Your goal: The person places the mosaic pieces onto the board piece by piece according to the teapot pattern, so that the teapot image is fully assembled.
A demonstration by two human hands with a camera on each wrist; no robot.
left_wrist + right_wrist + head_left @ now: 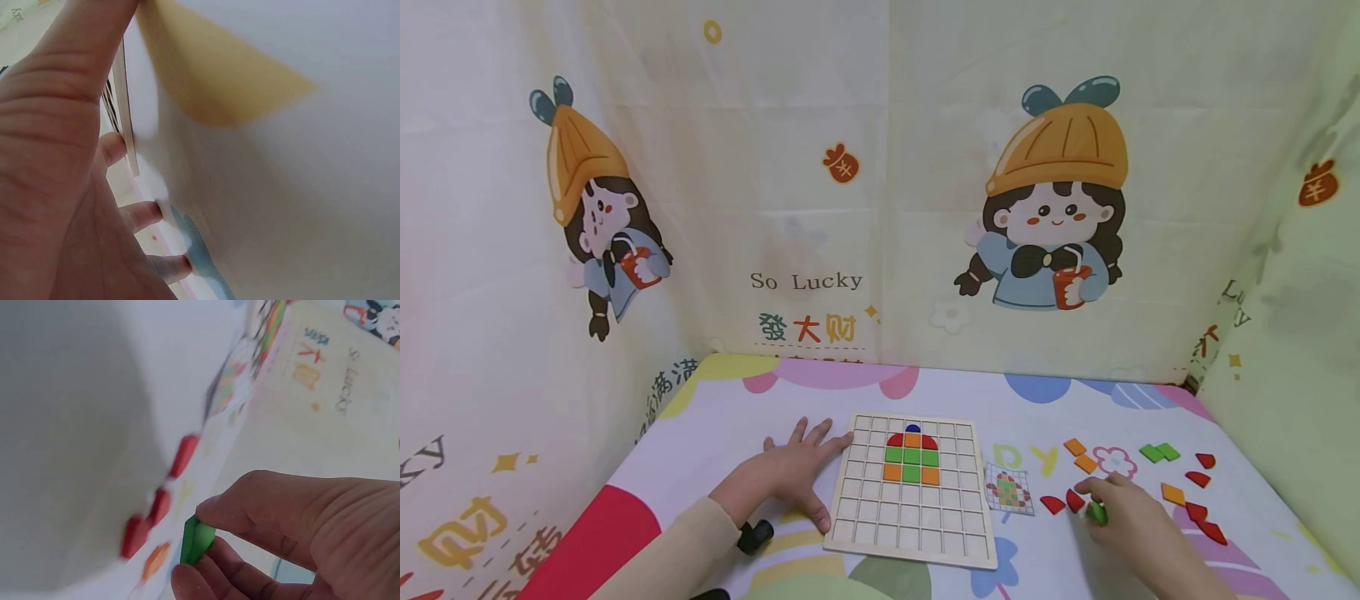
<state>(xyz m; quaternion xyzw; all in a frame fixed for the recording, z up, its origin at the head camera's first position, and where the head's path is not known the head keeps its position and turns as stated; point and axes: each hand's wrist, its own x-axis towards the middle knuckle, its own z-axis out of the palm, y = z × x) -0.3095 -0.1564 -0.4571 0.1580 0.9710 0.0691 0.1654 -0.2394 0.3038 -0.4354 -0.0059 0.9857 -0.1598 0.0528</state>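
My left hand (796,468) lies with fingers spread along the left edge of a wooden grid board (951,503), its thumb and a fingertip right at the rim. In the left wrist view the fingertips (145,215) rest on the tabletop beside the board edge. Green, orange, red and blue tiles form a figure in the board's upper middle cells. To the right of the board, my right hand (1123,518) pinches a green tile (197,540) between thumb and fingers. Red quarter-round tiles (1052,504) lie just left of that hand.
A small printed pattern card (1009,490) lies against the board's right side. Beyond the right hand are loose orange tiles (1075,447), green tiles (1160,452) and several red tiles (1198,479). A printed cloth wall (910,250) stands behind the table.
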